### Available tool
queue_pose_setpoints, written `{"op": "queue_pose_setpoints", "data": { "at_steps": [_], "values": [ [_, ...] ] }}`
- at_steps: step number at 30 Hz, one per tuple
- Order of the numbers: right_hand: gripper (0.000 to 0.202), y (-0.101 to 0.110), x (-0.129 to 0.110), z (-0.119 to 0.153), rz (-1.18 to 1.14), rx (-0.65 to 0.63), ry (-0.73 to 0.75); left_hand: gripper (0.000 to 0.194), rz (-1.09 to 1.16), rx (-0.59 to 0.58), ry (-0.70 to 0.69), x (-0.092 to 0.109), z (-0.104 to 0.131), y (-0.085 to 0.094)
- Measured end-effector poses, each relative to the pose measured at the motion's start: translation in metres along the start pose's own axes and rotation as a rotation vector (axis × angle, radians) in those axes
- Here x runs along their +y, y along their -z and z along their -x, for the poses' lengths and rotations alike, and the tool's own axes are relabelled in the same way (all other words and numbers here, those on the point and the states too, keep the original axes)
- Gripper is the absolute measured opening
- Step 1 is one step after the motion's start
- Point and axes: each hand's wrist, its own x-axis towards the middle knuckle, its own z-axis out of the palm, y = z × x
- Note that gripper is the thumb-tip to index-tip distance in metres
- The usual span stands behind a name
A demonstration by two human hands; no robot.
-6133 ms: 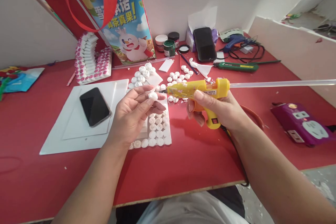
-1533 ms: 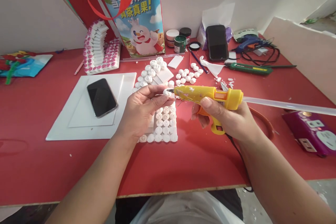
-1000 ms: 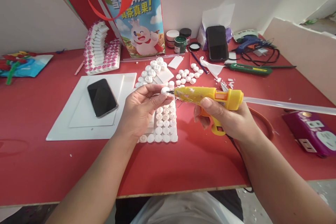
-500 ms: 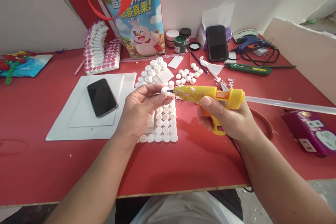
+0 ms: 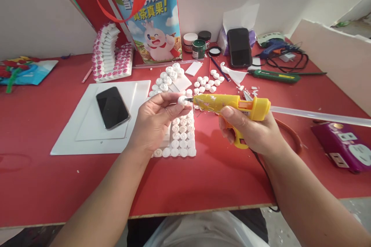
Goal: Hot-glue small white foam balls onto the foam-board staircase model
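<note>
A small white rolled piece (image 5: pixel 182 100) is pinched between the thumb and fingers of my left hand (image 5: pixel 155 117). My right hand (image 5: pixel 252 127) is wrapped round the handle of a yellow glue gun (image 5: pixel 217 102), whose metal nozzle meets the right side of that piece. A clear glue stick (image 5: pixel 315 115) sticks out of the gun's back. Below and behind my left hand lies a white board covered with rows of white rolls (image 5: pixel 183 136), partly hidden by the hand. Several loose white rolls (image 5: pixel 217 82) lie behind the gun.
A black phone (image 5: pixel 113 107) rests on white boards (image 5: pixel 66 135) at the left. Behind stand a printed bag (image 5: pixel 156 27), paint jars (image 5: pixel 198 49) and another phone (image 5: pixel 239 48). A green cutter (image 5: pixel 274 76) and a purple power strip (image 5: pixel 343 144) are at the right.
</note>
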Motion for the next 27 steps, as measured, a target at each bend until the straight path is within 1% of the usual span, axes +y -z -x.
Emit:
{"op": "queue_pose_setpoints", "data": {
  "at_steps": [7,15,20,27],
  "values": [
    [0.052,0.0011,0.0003,-0.0010,0.030,-0.005,0.007,0.030,0.010,0.000,0.002,0.0008,-0.0002,-0.0013],
    [0.055,0.0001,0.0011,-0.0014,-0.022,0.004,0.002,0.030,0.008,-0.001,0.001,0.0004,-0.0001,-0.0004],
    [0.050,0.0015,0.0018,-0.0006,-0.030,0.003,-0.023,0.029,0.020,0.002,-0.002,0.0005,-0.0002,-0.0005],
    [0.059,0.0021,0.0010,0.0008,0.022,0.002,-0.078,0.025,0.024,-0.004,-0.025,-0.0004,-0.0009,0.0020]
  ]
}}
